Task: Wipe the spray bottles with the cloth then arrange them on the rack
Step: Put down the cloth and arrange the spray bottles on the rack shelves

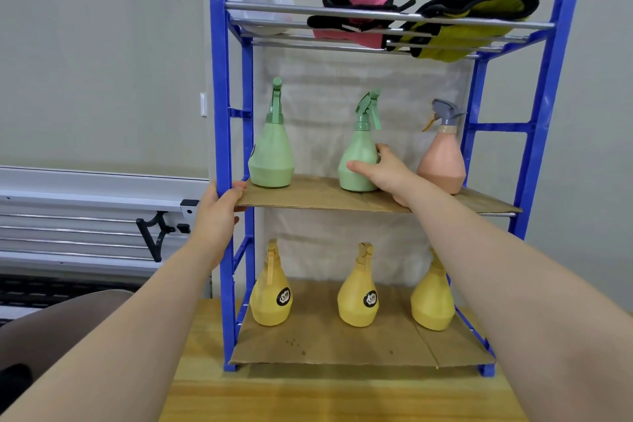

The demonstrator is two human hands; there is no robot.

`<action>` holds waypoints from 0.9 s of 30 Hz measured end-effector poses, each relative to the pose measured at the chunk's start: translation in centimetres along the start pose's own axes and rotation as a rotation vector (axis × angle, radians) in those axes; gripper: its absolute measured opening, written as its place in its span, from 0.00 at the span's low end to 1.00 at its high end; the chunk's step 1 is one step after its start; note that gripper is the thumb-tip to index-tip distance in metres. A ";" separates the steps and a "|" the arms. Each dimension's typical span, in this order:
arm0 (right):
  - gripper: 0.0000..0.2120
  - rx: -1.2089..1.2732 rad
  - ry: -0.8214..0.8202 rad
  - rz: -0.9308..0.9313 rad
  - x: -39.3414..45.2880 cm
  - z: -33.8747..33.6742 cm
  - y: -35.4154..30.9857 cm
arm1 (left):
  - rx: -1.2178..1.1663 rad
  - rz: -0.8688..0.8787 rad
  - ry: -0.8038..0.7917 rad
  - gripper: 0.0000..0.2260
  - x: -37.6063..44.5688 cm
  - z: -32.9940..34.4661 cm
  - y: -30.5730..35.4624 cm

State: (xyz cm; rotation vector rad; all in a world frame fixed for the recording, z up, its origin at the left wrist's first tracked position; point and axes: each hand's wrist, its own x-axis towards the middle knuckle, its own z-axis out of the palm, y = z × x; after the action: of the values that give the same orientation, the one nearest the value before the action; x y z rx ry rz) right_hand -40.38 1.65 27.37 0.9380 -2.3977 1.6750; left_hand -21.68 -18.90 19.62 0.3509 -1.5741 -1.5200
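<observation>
Gripping the blue rack (222, 134) by its front left post, the left hand (215, 212) curls round it at the middle shelf, thumb on the cardboard liner (308, 197). On that shelf a pale green spray bottle (271, 154) stands upright at the left; the middle green bottle (358, 158), pear-shaped with a darker green trigger head, is held at its base by the right hand (383, 171); a pink bottle (442, 161) with a grey trigger stands rightmost

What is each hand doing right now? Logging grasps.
Left hand: grips the rack's blue post.
Right hand: grips the middle green spray bottle.
</observation>
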 end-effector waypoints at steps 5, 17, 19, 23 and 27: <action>0.41 -0.049 0.001 0.048 -0.4 -0.8 0.2 | 0.004 0.010 0.002 0.09 0.1 0.2 0.0; 0.21 -0.162 0.166 -0.067 -3.4 -5.2 0.8 | 0.029 0.012 0.088 0.09 0.4 0.5 -0.1; 0.13 -0.133 0.316 -0.092 -3.7 -6.3 1.0 | 0.028 0.021 0.096 0.07 0.3 0.7 -0.2; 0.14 -0.168 0.480 -0.091 -3.6 -8.6 1.7 | 0.029 0.037 0.103 0.08 0.3 0.7 -0.4; 0.28 -0.312 0.541 0.008 -2.8 -9.2 2.0 | 0.059 0.048 0.155 0.12 0.4 1.0 -0.6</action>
State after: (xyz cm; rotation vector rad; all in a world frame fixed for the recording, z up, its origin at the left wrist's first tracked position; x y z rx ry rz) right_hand -41.70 11.34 28.29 0.3669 -2.1870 1.2840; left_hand -22.80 -18.66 19.38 0.4509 -1.4963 -1.3788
